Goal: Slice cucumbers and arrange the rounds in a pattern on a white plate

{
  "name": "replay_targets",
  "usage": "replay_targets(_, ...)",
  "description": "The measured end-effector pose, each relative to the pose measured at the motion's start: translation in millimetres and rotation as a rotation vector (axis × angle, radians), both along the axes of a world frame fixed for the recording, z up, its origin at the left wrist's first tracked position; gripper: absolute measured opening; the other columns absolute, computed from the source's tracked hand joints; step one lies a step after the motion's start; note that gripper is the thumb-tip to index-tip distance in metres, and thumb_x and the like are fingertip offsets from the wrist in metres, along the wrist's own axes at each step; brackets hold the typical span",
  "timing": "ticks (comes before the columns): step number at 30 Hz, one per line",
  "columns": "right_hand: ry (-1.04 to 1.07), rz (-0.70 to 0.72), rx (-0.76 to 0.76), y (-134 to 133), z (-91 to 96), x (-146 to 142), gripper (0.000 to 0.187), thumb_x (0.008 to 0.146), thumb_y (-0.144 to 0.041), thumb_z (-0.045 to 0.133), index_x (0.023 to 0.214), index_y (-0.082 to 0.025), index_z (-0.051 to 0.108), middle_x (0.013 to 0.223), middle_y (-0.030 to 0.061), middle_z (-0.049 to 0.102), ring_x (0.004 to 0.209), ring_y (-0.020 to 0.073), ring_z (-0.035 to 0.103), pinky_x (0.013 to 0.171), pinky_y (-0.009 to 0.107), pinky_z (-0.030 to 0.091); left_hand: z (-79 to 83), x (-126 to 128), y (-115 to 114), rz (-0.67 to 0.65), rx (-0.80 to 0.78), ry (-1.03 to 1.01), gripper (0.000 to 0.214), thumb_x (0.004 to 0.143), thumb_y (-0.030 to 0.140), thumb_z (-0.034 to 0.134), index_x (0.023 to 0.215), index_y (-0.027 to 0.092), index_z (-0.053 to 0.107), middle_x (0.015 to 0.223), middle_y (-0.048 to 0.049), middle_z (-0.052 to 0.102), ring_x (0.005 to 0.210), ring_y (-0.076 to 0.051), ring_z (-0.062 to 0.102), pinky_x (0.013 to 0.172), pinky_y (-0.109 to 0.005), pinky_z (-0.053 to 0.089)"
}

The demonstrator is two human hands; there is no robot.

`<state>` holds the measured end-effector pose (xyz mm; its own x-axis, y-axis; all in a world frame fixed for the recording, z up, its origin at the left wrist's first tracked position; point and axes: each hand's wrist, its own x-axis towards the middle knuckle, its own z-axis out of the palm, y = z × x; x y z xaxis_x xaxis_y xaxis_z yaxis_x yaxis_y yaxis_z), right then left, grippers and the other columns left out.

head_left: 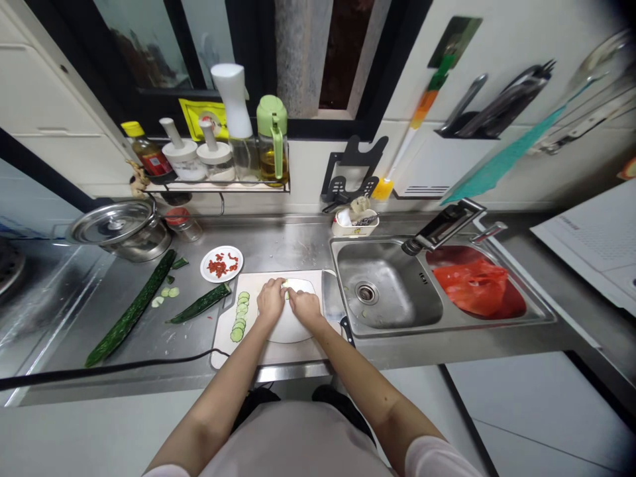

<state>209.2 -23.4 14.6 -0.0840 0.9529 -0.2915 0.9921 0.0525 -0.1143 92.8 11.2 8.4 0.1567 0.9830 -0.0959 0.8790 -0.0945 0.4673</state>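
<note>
My left hand (271, 300) and my right hand (305, 307) meet over a white plate (291, 331) on the cutting board (238, 354). Their fingers are closed around pale green cucumber slices (285, 284), mostly hidden by the fingertips. Left of the plate, a row of overlapping cucumber slices (239, 318) lies on the board. A knife (348, 330) rests at the board's right side, its black handle toward me. Beside the board on the left is a cut cucumber piece (199, 305).
A whole cucumber (132, 308), garlic cloves (169, 291) and a small plate of chopped red pieces (222, 264) are on the steel counter. A lidded pot (124, 228) stands back left. The sink (392, 285) is right, with a red bag (472, 286). A black cord (114, 368) reaches the board.
</note>
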Motion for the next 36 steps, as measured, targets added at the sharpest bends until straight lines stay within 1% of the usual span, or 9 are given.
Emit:
replay_targets(5, 0.007, 0.0, -0.003, -0.1, -0.9, 0.7, 0.039, 0.099, -0.029, 0.027, 0.133, -0.024, 0.047, 0.104, 0.0137, 0.068, 0.093, 0.0216, 0.065, 0.079, 0.031, 0.044, -0.3, 0.1, -0.1, -0.001, -0.001, 0.008, 0.03, 0.091, 0.028, 0.048, 0.118, 0.026, 0.062, 0.108, -0.0081, 0.063, 0.102, -0.023, 0.056, 0.082, -0.031, 0.042)
replay_targets(13, 0.006, -0.001, -0.021, -0.1, 2.3, 1.5, 0.041, 0.1, -0.028, 0.027, 0.135, -0.024, 0.046, 0.103, 0.0134, 0.069, 0.094, 0.0217, 0.065, 0.08, 0.031, 0.044, -1.3, -0.4, -0.1, -0.013, 0.019, 0.023, 0.03, 0.092, 0.029, 0.047, 0.118, 0.026, 0.062, 0.108, -0.0081, 0.063, 0.101, -0.023, 0.056, 0.08, -0.031, 0.042)
replay_targets(18, -0.012, 0.034, -0.016, -0.2, 2.6, 3.4, 0.042, 0.1, -0.029, 0.025, 0.136, -0.024, 0.046, 0.101, 0.0133, 0.069, 0.093, 0.0237, 0.066, 0.078, 0.033, 0.045, -1.4, -0.4, 0.3, -0.018, 0.013, 0.025, 0.03, 0.092, 0.029, 0.046, 0.117, 0.026, 0.062, 0.11, -0.0085, 0.062, 0.102, -0.023, 0.056, 0.081, -0.031, 0.042)
replay_targets(21, -0.013, 0.039, -0.016, -0.4, 4.6, 4.1, 0.042, 0.1, -0.029, 0.025, 0.135, -0.024, 0.047, 0.101, 0.0132, 0.069, 0.092, 0.0234, 0.066, 0.077, 0.033, 0.045, -1.1, -0.4, 0.5, -0.021, 0.02, 0.028, 0.03, 0.092, 0.03, 0.046, 0.118, 0.026, 0.062, 0.11, -0.0087, 0.062, 0.102, -0.024, 0.056, 0.081, -0.032, 0.042)
replay_targets(25, 0.0, 0.003, 0.004, -2.0, 6.8, 3.1, 0.04, 0.1, -0.029, 0.025, 0.133, -0.024, 0.048, 0.1, 0.0122, 0.07, 0.091, 0.0211, 0.066, 0.076, 0.03, 0.044, -0.2, -0.6, 0.1, -0.025, 0.015, 0.035, 0.031, 0.092, 0.03, 0.047, 0.118, 0.026, 0.062, 0.109, -0.0087, 0.062, 0.101, -0.023, 0.056, 0.081, -0.031, 0.043)
replay_targets(29, 0.006, -0.035, 0.017, -5.1, 4.6, 0.3, 0.041, 0.1, -0.032, 0.023, 0.128, -0.022, 0.052, 0.101, 0.0118, 0.07, 0.09, 0.0198, 0.066, 0.076, 0.028, 0.044, 1.0, -0.7, -0.5, -0.021, 0.011, 0.043, 0.03, 0.092, 0.03, 0.046, 0.118, 0.027, 0.061, 0.109, -0.0078, 0.062, 0.102, -0.023, 0.056, 0.08, -0.031, 0.043)
replay_targets(36, -0.007, -0.053, 0.004, -4.5, 3.0, -3.0, 0.042, 0.1, -0.035, 0.023, 0.128, -0.023, 0.053, 0.101, 0.0111, 0.07, 0.091, 0.0219, 0.066, 0.074, 0.028, 0.044, 1.7, -0.8, -0.3, -0.025, 0.007, 0.054, 0.03, 0.093, 0.031, 0.046, 0.119, 0.027, 0.061, 0.111, -0.0071, 0.062, 0.103, -0.023, 0.056, 0.079, -0.031, 0.043)
